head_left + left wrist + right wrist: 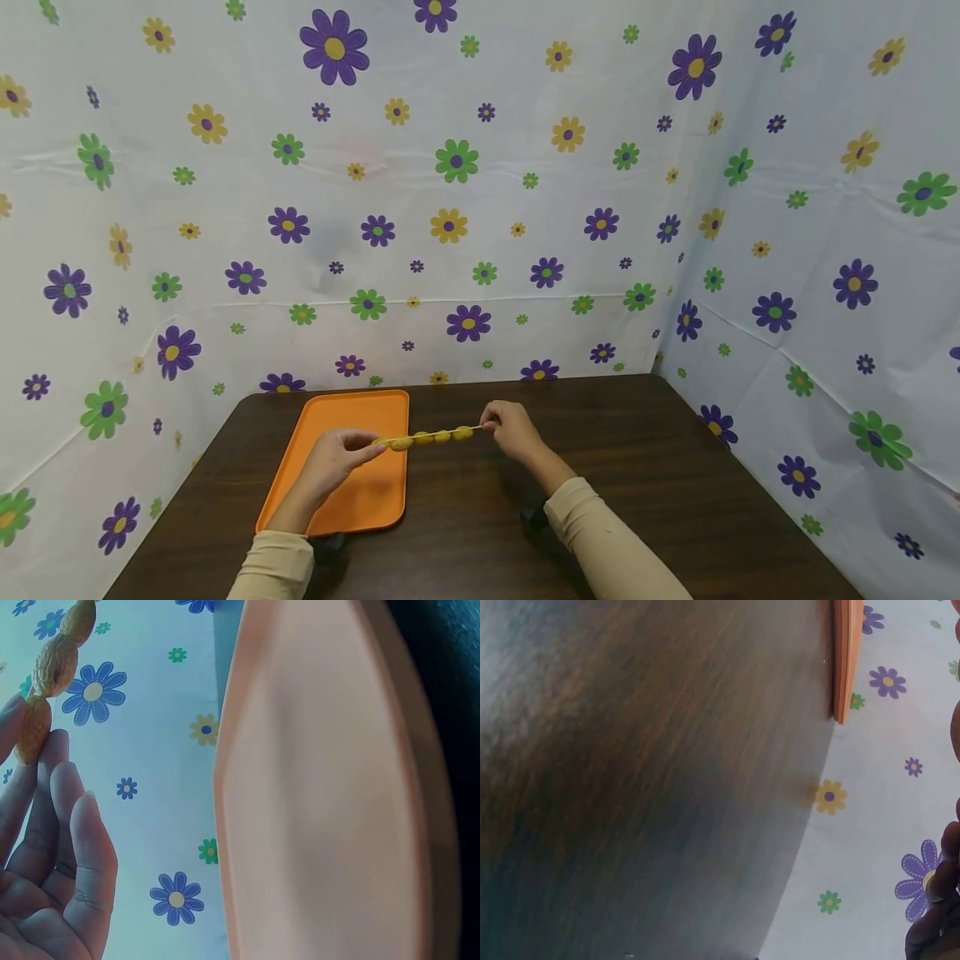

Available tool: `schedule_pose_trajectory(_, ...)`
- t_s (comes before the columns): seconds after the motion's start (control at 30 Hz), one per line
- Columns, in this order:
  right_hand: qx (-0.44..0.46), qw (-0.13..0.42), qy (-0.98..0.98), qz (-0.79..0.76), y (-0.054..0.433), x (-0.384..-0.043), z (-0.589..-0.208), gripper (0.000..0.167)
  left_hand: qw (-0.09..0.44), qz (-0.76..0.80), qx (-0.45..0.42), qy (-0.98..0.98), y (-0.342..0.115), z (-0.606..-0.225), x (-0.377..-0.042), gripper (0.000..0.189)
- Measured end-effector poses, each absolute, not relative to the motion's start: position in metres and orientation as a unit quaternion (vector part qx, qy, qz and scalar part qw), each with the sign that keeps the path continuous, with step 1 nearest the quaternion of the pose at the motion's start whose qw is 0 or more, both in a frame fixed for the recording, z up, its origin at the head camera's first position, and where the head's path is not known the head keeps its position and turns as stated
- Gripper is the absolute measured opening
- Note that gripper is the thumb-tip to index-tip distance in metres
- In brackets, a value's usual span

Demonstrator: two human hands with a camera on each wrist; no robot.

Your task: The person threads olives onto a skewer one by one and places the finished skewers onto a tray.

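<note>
A thin skewer (476, 428) threaded with several small, yellow-brown, wrinkled oval pieces (442, 436) is held nearly level above the table. My left hand (333, 458) pinches the piece at the left end between thumb and fingers, over the orange tray. In the left wrist view, that end piece (34, 729) sits between the fingertips, with the other fingers loosely bent below. My right hand (513, 429) grips the bare right end of the stick with curled fingers. Only a sliver of the right hand (939, 889) shows at the edge of the right wrist view.
The orange tray (367, 500) lies on the left of the dark wooden table (465, 517), under the left hand. Flower-patterned white sheeting (510, 200) hangs behind the table and along both sides. Each wrist carries a dark strapped device.
</note>
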State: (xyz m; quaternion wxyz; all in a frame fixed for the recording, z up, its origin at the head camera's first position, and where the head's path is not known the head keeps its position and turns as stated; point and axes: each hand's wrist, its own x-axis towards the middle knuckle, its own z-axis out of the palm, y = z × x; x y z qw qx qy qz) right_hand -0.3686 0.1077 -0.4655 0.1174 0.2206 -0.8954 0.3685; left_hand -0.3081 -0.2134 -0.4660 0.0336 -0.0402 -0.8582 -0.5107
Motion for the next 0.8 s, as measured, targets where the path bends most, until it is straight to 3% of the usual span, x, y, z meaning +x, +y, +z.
schedule_pose_trajectory(0.8,0.223,0.13,-0.892,0.372,0.1088,-0.3706,-0.4684,0.015,0.027,-0.54,-0.042,-0.84,-0.2214,-0.4667,-0.3087,0.036)
